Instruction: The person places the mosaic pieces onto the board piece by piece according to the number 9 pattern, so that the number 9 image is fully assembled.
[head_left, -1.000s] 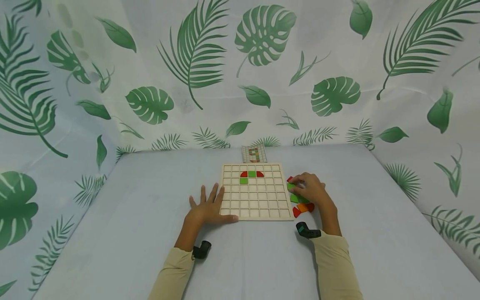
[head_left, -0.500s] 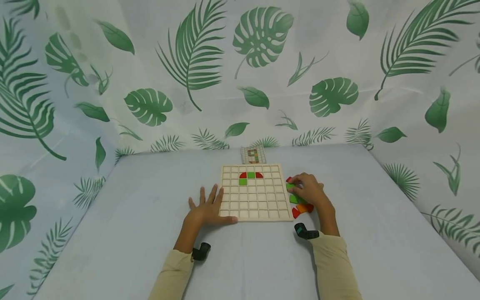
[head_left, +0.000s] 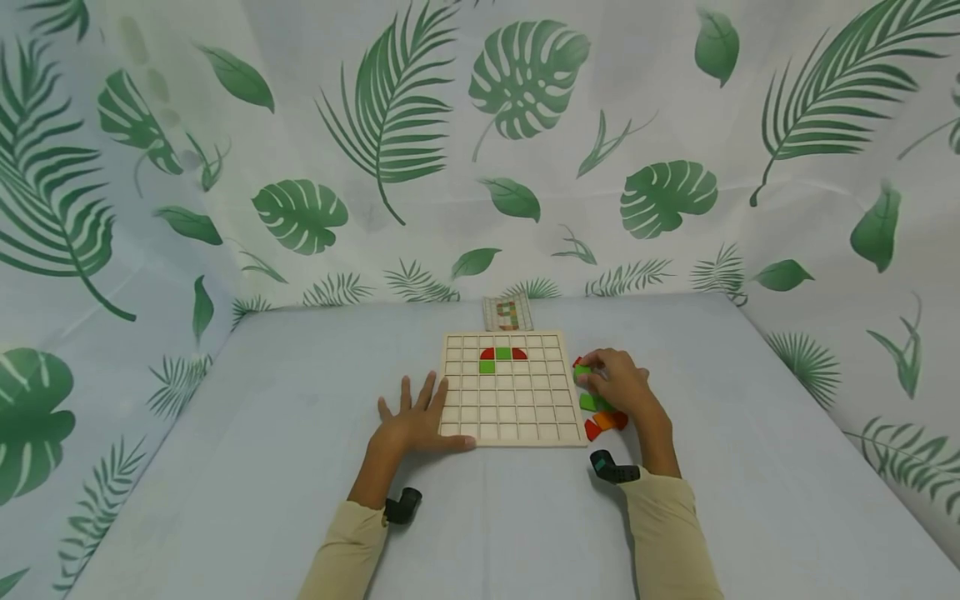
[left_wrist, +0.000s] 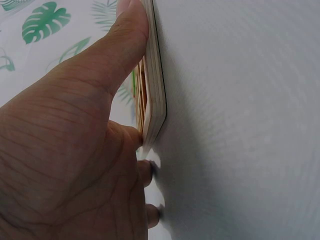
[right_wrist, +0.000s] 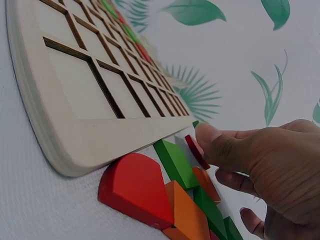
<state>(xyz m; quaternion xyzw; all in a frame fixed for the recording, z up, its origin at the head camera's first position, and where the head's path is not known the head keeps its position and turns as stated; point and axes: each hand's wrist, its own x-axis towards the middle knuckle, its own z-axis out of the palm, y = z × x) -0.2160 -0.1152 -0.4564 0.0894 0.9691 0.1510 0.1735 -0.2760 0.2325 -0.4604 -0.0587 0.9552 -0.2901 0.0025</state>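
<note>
On pale cloth before patterned walls, the left hand splays against a board; the right hand pinches a block.

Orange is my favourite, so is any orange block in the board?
No, the board holds only red blocks and green blocks; orange blocks lie beside it.

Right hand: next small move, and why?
Probably lift the green piece toward the board: the right hand is right at it, the left hand touches the board's edge, only four of its cells are filled, and the card behind shows more coloured squares.
</note>
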